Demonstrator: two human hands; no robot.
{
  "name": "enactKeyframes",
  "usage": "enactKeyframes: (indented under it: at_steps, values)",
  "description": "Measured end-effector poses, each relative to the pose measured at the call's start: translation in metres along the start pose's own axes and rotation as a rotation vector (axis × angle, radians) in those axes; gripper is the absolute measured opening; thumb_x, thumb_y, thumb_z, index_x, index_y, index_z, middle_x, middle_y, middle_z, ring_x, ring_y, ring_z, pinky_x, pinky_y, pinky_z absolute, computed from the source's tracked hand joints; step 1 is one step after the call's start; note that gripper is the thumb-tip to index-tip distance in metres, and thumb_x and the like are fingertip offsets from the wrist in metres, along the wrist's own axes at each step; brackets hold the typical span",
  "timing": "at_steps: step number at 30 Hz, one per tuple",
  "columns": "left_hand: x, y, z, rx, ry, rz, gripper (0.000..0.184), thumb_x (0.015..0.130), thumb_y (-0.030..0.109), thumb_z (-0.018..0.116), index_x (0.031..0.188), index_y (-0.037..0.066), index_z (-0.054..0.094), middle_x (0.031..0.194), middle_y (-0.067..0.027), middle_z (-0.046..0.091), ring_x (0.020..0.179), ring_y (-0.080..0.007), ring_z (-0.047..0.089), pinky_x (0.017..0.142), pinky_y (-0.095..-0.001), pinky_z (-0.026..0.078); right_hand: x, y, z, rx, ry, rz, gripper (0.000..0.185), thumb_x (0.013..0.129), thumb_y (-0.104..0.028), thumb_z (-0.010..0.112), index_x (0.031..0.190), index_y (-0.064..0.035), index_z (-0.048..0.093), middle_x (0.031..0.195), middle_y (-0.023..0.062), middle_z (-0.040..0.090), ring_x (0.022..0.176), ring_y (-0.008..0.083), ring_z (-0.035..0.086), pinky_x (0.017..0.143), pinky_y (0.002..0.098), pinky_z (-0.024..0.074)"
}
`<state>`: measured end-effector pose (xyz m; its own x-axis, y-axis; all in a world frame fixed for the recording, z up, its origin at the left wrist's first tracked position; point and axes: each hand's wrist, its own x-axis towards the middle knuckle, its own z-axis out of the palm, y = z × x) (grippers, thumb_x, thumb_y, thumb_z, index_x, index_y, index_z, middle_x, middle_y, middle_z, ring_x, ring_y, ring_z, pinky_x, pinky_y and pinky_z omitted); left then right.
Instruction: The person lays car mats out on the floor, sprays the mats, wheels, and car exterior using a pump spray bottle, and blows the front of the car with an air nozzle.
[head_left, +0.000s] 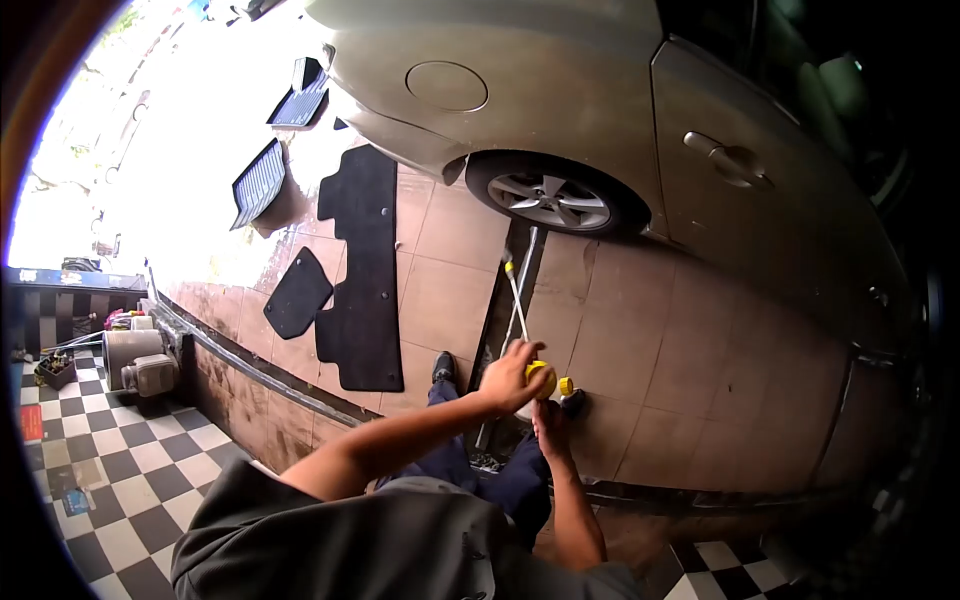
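Note:
In the head view, my left hand [512, 380] curls over a round yellow cap [541, 379]. Just below it, my right hand [550, 428] is closed around what seems to be the same yellow-capped sprayer, its body mostly hidden by my hands. A second small yellow part [567, 386] shows right of the cap. From beyond my left hand, a thin white wand [519, 308] extends toward the car wheel [550, 200], with a yellow collar and dark tip. Whether the wand joins the sprayer is hidden.
A beige car [560, 80] stands ahead. Black floor mats [365, 270] and ribbed trays [259, 185] lie left on the tiles. A dark channel [500, 300] crosses the floor. A cylindrical machine [135, 362] sits on the checkered floor [140, 480] at left.

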<state>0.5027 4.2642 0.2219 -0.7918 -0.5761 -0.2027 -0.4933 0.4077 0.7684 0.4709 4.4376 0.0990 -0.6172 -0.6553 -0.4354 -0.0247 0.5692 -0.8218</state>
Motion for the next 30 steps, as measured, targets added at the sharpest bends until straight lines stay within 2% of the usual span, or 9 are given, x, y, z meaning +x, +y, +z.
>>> enactKeyframes:
  at_steps: [2, 4, 6, 7, 11, 16, 22, 26, 30]
  values:
    - [-0.02, -0.048, -0.003, -0.033, 0.142, -0.129, 0.031, 0.082, 0.026, 0.053, 0.106, 0.006, 0.048, 0.098, -0.014, 0.05, 0.085, -0.0303, 0.055, 0.072, -0.0364, 0.045, 0.008, -0.026, -0.006, 0.619, -0.066, 0.178, 0.028, 0.085, -0.032, 0.054, 0.076, -0.0052, 0.054, 0.058, -0.0031, 0.046, 0.048, 0.0044, 0.041, 0.043, 0.0196, 0.0333]
    - [-0.051, -0.11, -0.003, -0.044, 0.049, -0.404, 0.03, 0.082, 0.03, 0.053, 0.101, 0.007, 0.051, 0.1, -0.0144, 0.049, 0.09, -0.0324, 0.052, 0.077, -0.0387, 0.043, 0.025, -0.026, -0.008, 0.675, 0.054, 0.186, 0.026, 0.087, -0.029, 0.052, 0.077, -0.0042, 0.053, 0.062, -0.0009, 0.047, 0.05, 0.0053, 0.042, 0.044, 0.0198, 0.0344]
    - [-0.095, -0.185, 0.01, 0.1, 0.074, -0.466, 0.028, 0.081, 0.031, 0.054, 0.096, 0.007, 0.051, 0.096, -0.0176, 0.048, 0.089, -0.0354, 0.051, 0.075, -0.0408, 0.043, 0.044, -0.028, -0.014, 0.692, 0.1, 0.131, 0.026, 0.088, -0.028, 0.051, 0.079, -0.0034, 0.052, 0.062, -0.0001, 0.046, 0.049, 0.0064, 0.042, 0.045, 0.0199, 0.0349]
    - [-0.112, -0.217, 0.014, 0.17, -0.023, -0.552, 0.028, 0.08, 0.029, 0.056, 0.096, 0.006, 0.051, 0.094, -0.0186, 0.048, 0.088, -0.0352, 0.05, 0.077, -0.0408, 0.043, 0.055, -0.019, -0.013, 0.665, 0.13, 0.121, 0.027, 0.088, -0.028, 0.049, 0.079, -0.0028, 0.051, 0.062, 0.0003, 0.046, 0.049, 0.0074, 0.042, 0.047, 0.0203, 0.0355]
    - [-0.155, -0.322, 0.045, 0.355, -0.087, -0.5, 0.028, 0.076, 0.023, 0.057, 0.097, 0.005, 0.051, 0.097, -0.0181, 0.047, 0.094, -0.0339, 0.047, 0.082, -0.0401, 0.041, 0.104, 0.022, -0.003, 0.629, 0.226, 0.093, 0.025, 0.09, -0.027, 0.047, 0.082, -0.0036, 0.05, 0.064, 0.0007, 0.046, 0.051, 0.0075, 0.042, 0.048, 0.0207, 0.0346]
    - [-0.169, -0.364, 0.088, 0.398, -0.196, -0.561, 0.029, 0.075, 0.024, 0.057, 0.098, 0.007, 0.052, 0.1, -0.0154, 0.046, 0.099, -0.0314, 0.044, 0.083, -0.0401, 0.037, 0.154, 0.089, 0.013, 0.516, 0.383, 0.166, 0.025, 0.089, -0.029, 0.049, 0.081, -0.0052, 0.05, 0.063, -0.0007, 0.046, 0.05, 0.0064, 0.04, 0.046, 0.0204, 0.0324]
    - [-0.167, -0.366, 0.106, 0.434, -0.108, -0.512, 0.025, 0.075, 0.019, 0.056, 0.096, 0.008, 0.053, 0.102, -0.0134, 0.045, 0.1, -0.0297, 0.042, 0.083, -0.0406, 0.033, 0.188, 0.137, 0.027, 0.585, 0.496, 0.296, 0.029, 0.089, -0.032, 0.048, 0.079, -0.0046, 0.05, 0.059, -0.0008, 0.045, 0.05, 0.0071, 0.041, 0.047, 0.0202, 0.0329]
    - [-0.165, -0.365, 0.105, 0.465, -0.181, -0.482, 0.024, 0.075, 0.022, 0.055, 0.094, 0.008, 0.055, 0.103, -0.0128, 0.047, 0.1, -0.0279, 0.042, 0.084, -0.0402, 0.032, 0.216, 0.181, 0.064, 0.517, 0.39, 0.335, 0.031, 0.089, -0.034, 0.047, 0.076, -0.0054, 0.049, 0.058, -0.0008, 0.046, 0.048, 0.0087, 0.042, 0.044, 0.0226, 0.0336]
    - [-0.162, -0.364, 0.103, 0.442, -0.17, -0.489, 0.024, 0.076, 0.023, 0.055, 0.094, 0.008, 0.055, 0.104, -0.0124, 0.046, 0.101, -0.028, 0.041, 0.085, -0.0402, 0.032, 0.234, 0.169, 0.115, 0.408, 0.163, 0.377, 0.033, 0.088, -0.036, 0.049, 0.076, -0.0056, 0.05, 0.058, -0.0018, 0.046, 0.049, 0.007, 0.043, 0.045, 0.0213, 0.0339]
